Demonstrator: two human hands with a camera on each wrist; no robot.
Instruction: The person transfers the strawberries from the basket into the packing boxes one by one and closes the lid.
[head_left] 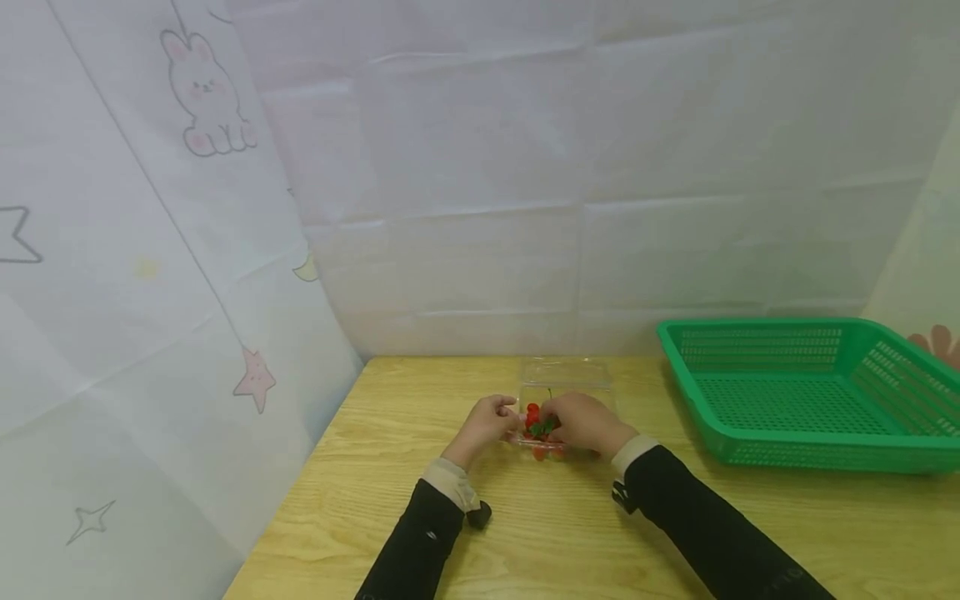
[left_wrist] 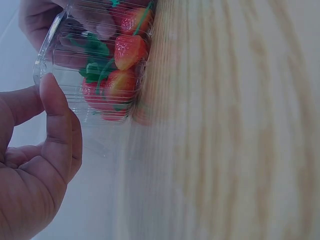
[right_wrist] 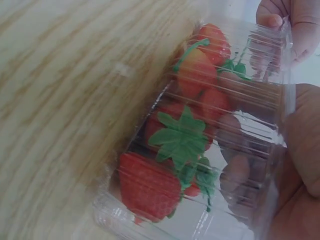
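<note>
A clear plastic clamshell box stands on the table with its lid folded back toward the wall. Inside it, strawberries with green leaves lie heaped toward the near side. My left hand pinches the rim of the box at its left corner; the left wrist view shows a fingertip on that rim. Over the right part of the box, my right hand reaches in with bent fingers among the fruit. Whether those fingers hold a strawberry is unclear through the ribbed wall.
A large green plastic basket stands on the right of the wooden table. Behind the table hangs a pale creased cloth, and a printed one hangs at the left.
</note>
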